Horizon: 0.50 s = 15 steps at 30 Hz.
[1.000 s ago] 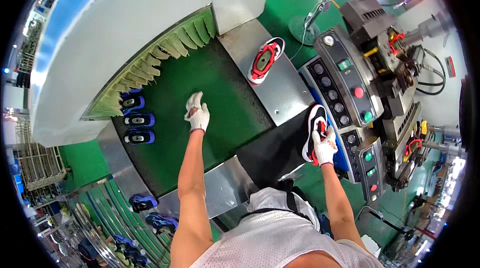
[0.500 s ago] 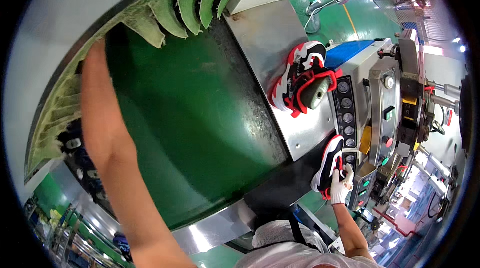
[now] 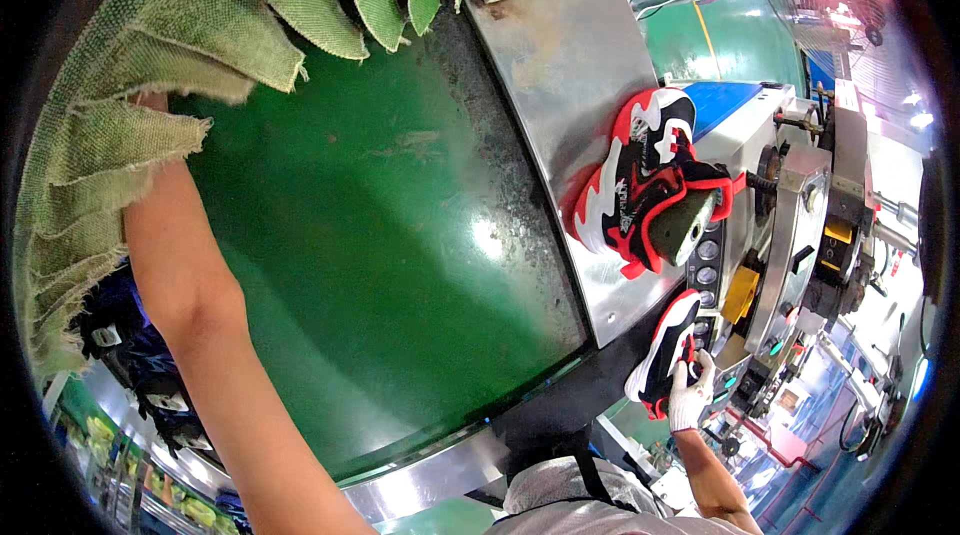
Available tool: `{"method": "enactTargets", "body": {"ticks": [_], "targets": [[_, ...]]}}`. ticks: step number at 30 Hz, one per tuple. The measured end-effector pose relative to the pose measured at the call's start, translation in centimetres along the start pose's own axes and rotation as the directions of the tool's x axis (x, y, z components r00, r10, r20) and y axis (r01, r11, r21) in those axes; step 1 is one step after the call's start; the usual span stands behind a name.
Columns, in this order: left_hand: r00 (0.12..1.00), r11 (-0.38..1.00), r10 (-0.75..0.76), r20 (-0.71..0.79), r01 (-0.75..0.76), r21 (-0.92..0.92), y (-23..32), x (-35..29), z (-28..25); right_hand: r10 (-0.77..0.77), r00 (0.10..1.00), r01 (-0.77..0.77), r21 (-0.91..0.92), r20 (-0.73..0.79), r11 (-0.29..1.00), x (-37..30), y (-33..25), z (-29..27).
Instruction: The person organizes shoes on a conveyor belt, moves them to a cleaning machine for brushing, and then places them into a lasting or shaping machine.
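My left arm [image 3: 195, 265] reaches up along the left side, over a green surface [image 3: 370, 225], and goes in among the frayed green fabric strips [image 3: 130, 150] of a curtain. Those strips hide the fingers of my left hand. On the right, my right hand [image 3: 690, 393] wears a white glove and is closed on a black, white and red sneaker [image 3: 662, 360], held on its side beyond the metal ledge. A second sneaker [image 3: 640, 175] of the same colours lies on the ledge [image 3: 560, 65], with a grey-green shoe last inside its opening.
A machine with round gauges [image 3: 707, 275], a yellow block [image 3: 740, 295] and metal arms stands at the right. Dark blue items [image 3: 150, 365] lie behind my left arm. A fan [image 3: 850, 5] and cables are at the far right.
The curtain strips look larger and now cover part of my left forearm, which lies further left. The ledge and its sneaker have shifted right in view. My right hand keeps its sneaker.
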<state>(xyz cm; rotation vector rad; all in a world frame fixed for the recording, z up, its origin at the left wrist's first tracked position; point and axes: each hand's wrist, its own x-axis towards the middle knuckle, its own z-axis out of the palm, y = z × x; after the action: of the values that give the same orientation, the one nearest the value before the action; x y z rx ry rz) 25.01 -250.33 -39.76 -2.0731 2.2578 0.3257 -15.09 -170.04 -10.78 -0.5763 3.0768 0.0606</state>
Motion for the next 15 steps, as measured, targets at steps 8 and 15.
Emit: {"method": "enactTargets", "body": {"ticks": [8,15], "targets": [[1.0,0.999,0.028,0.013,-0.028,0.018,0.8,-1.2,-2.0,0.01,1.0,-0.01,0.02,0.022,1.0,0.2,-0.8,-0.3],[0.999,0.997,0.053,0.005,-0.053,0.055,3.1,-2.5,-3.8,0.025,0.999,-0.027,0.046,0.045,0.999,0.6,0.6,-0.1]]}}
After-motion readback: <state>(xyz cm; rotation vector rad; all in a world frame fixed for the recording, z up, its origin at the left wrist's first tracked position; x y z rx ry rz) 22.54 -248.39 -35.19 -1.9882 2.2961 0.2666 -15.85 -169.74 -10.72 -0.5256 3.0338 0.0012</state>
